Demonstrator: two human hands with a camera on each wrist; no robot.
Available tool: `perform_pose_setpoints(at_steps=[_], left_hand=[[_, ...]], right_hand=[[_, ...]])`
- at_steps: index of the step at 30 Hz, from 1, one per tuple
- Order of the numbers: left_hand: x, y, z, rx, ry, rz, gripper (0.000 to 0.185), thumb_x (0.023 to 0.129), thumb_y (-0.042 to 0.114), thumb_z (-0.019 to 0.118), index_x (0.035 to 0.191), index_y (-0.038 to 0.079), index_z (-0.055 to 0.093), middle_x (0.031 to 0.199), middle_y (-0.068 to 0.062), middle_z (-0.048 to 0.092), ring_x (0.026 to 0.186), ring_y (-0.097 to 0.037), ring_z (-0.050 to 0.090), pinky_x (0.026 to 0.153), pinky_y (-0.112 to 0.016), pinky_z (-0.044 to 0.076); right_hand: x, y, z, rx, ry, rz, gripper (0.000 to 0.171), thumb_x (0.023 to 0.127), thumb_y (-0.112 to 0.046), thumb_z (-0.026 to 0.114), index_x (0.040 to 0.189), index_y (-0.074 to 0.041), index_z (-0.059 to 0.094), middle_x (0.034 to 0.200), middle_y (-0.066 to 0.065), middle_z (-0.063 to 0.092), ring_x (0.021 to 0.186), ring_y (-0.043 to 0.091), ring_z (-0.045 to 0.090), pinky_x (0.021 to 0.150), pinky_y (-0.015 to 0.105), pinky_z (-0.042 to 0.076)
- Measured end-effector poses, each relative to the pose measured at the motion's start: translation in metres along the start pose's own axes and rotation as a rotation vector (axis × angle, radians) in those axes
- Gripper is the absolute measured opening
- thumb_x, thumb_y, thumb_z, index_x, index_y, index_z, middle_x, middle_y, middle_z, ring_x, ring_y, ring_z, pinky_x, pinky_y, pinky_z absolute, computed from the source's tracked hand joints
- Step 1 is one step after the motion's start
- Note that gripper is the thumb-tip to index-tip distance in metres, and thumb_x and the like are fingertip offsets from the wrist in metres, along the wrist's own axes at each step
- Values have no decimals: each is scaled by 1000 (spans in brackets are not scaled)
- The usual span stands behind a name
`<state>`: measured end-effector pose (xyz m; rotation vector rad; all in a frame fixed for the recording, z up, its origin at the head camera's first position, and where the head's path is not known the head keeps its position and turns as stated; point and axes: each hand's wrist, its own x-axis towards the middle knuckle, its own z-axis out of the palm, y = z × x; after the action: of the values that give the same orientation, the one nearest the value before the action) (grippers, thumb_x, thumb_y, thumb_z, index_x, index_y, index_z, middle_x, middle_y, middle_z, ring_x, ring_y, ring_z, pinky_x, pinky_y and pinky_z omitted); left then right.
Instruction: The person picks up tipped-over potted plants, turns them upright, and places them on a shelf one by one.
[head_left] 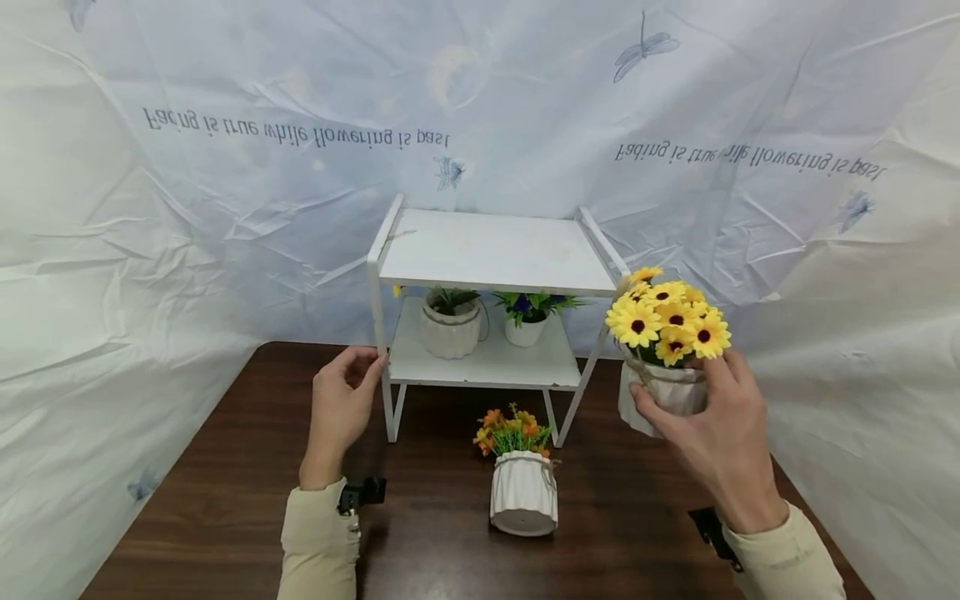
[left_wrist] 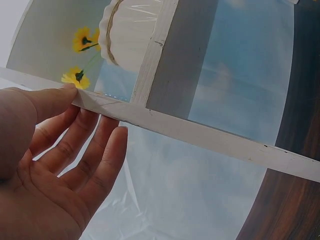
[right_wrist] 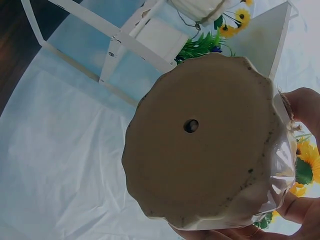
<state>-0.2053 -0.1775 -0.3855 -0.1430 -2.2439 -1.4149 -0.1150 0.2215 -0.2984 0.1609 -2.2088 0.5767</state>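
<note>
My right hand (head_left: 723, 429) grips a white ribbed pot (head_left: 671, 392) of yellow artificial daisies, raised beside the right end of a two-tier white shelf (head_left: 495, 250). In the right wrist view, the pot's scalloped base (right_wrist: 200, 160), with a small hole, hides much of the shelf. My left hand (head_left: 341, 408) pinches the shelf's left front post; the left wrist view puts the thumb on one face of that post (left_wrist: 190, 137) and fingers behind it. On the table, a second white pot (head_left: 523, 492) with orange flowers lies tipped, base toward me.
On the lower tier stand a cream pot (head_left: 450, 329) with twine and a smaller white pot (head_left: 522, 332) with green leaves and blue-purple flowers. The dark wooden table (head_left: 225, 467) is enclosed by pale printed cloth (head_left: 300, 200) at the back and sides.
</note>
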Motion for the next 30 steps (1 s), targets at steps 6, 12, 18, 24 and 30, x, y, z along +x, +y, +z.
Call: perform_pose_setpoints(at_steps=[6, 12, 18, 24, 30], left_hand=[[-1, -1, 0, 4, 6, 2, 15, 100, 22, 68, 107, 11, 74, 87, -8, 71, 70, -16, 56, 61, -24, 45], [0, -1, -1, 14, 11, 9, 15, 100, 21, 68, 108, 10, 74, 89, -8, 73, 72, -14, 57, 63, -23, 45], [0, -1, 0, 6, 6, -3, 14, 100, 22, 69, 108, 11, 74, 88, -8, 72, 70, -16, 56, 61, -24, 45], [0, 0, 0, 5, 6, 9, 14, 99, 21, 69, 107, 11, 74, 86, -9, 71, 68, -17, 55, 59, -25, 44], [0, -1, 0, 7, 6, 11, 14, 100, 21, 68, 107, 11, 74, 87, -10, 72, 69, -16, 55, 60, -23, 45]], right_hand=[[5, -4, 1, 19, 4, 27, 74, 67, -19, 94, 132, -3, 62, 115, 23, 60, 101, 35, 58, 78, 40, 44], [14, -9, 0, 69, 20, 12, 81, 67, -15, 94, 140, -6, 59, 127, 25, 60, 111, 37, 58, 84, 52, 46], [24, -11, -4, 114, 38, 1, 83, 68, -14, 94, 143, -12, 58, 137, 20, 58, 121, 35, 55, 97, 39, 46], [33, -14, -9, 138, 70, -1, 83, 69, -15, 94, 144, -19, 58, 138, 14, 59, 121, 31, 57, 96, 11, 36], [41, -19, -12, 124, 96, 2, 75, 70, -17, 92, 139, -11, 62, 135, 17, 61, 120, 33, 58, 96, 13, 37]])
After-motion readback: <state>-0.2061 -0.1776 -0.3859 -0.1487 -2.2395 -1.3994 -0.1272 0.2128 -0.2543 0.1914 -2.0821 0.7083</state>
